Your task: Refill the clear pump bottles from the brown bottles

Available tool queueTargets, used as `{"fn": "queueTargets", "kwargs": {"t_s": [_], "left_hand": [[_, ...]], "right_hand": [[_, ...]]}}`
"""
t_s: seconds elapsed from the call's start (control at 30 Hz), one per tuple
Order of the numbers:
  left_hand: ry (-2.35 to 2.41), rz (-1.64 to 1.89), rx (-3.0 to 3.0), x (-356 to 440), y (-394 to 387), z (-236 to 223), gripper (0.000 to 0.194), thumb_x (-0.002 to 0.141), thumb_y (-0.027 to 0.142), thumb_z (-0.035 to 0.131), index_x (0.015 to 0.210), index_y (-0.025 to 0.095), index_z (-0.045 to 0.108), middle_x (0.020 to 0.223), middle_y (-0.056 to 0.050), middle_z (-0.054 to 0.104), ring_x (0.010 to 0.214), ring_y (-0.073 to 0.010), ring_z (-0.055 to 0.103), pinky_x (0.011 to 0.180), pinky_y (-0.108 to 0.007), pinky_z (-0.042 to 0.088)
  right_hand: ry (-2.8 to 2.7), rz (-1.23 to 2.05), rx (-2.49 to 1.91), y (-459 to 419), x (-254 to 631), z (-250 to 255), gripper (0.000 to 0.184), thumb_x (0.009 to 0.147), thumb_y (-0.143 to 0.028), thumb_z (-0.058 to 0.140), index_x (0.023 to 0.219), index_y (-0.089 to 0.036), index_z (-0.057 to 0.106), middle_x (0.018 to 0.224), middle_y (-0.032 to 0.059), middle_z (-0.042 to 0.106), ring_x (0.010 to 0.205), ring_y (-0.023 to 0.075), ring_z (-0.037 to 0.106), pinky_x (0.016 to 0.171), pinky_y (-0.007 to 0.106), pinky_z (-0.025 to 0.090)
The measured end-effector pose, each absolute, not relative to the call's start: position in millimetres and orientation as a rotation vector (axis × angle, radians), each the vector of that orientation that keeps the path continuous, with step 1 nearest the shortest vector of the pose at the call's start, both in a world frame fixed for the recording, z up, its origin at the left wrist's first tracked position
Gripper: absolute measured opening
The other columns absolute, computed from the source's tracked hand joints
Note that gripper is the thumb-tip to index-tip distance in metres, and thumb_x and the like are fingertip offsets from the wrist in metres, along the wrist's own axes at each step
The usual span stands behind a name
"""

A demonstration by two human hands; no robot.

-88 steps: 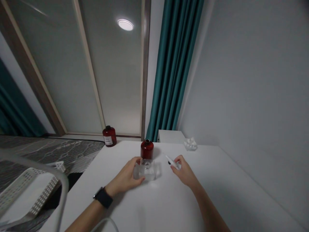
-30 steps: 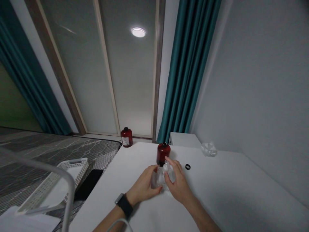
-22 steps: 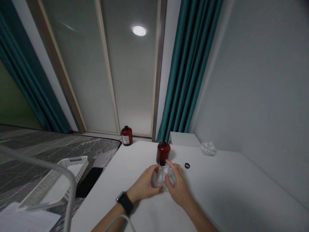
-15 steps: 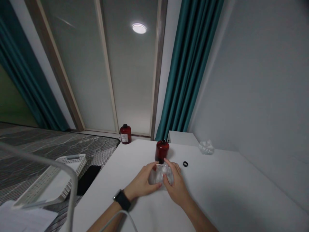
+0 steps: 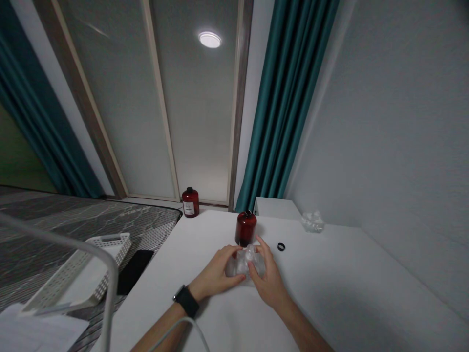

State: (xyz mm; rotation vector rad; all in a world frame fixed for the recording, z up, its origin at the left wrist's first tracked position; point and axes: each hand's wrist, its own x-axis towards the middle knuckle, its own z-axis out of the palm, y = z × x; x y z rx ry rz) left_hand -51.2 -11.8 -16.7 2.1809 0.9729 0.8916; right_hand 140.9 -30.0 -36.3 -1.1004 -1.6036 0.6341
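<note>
A crumpled clear plastic bag is held low over the white table, between both hands. My left hand curves round its left side, the thumb along the near edge. On the opposite side, my right hand has its thumb against the plastic and its index finger raised. Just beyond the bag stands a dark red bottle, its open neck rim at the top. A small black ring lies to the right of my right hand.
Another red bottle with a white label and black cap stands at the far left corner. Crumpled plastic lies near the wall by a white box. Left of the table are a white basket and a black flat item.
The fingers of my right hand have shifted slightly, the index finger lifting a little and moving right. Both hands stay at the plastic bag, and the bottles stand where they were.
</note>
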Motion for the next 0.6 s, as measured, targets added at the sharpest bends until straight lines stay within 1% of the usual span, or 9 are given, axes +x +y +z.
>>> {"fn": "queueTargets", "kwargs": {"t_s": [0.23,0.33,0.47,0.6], "left_hand": [[0.971,0.900,2.178,-51.4,-11.5,-19.0,0.059,0.078,0.028,0.073,0.132,0.021,0.050,0.124,-0.010,0.060,0.111,-0.0274,0.058,0.101,-0.042,0.045],[0.966,0.914,2.179,-51.2,-11.0,-19.9,0.060,0.078,0.028,0.073,0.133,0.022,0.049,0.124,-0.009,0.061,0.111,-0.0274,0.058,0.100,-0.042,0.046],[0.958,0.922,2.173,-50.5,-11.0,-19.3,0.060,0.077,0.026,0.073,0.132,0.021,0.049,0.125,-0.010,0.060,0.112,-0.0272,0.058,0.101,-0.042,0.046],[0.956,0.913,2.173,-49.9,-10.7,-18.7,0.061,0.077,0.025,0.072,0.133,0.019,0.049,0.125,-0.011,0.060,0.111,-0.0274,0.058,0.102,-0.042,0.046]], "right_hand": [[-1.624,0.585,-1.099,-31.7,142.0,-35.5,0.065,0.087,-0.024,0.057,0.148,-0.024,0.033,0.118,0.0095,0.061,0.112,0.0251,0.058,0.103,0.046,0.045],[-1.615,0.577,-1.083,-31.8,144.8,-33.5,0.064,0.087,-0.022,0.054,0.148,-0.024,0.034,0.119,0.0091,0.061,0.114,0.0249,0.057,0.104,0.046,0.043],[-1.568,0.635,-1.003,-30.2,146.6,-30.0,0.067,0.083,-0.013,0.047,0.147,-0.023,0.032,0.120,0.0082,0.063,0.117,0.0234,0.057,0.107,0.044,0.040],[-1.529,0.728,-0.956,-28.3,146.2,-27.7,0.068,0.081,-0.011,0.045,0.147,-0.024,0.030,0.113,0.0064,0.066,0.111,0.0216,0.061,0.104,0.042,0.042]]}}
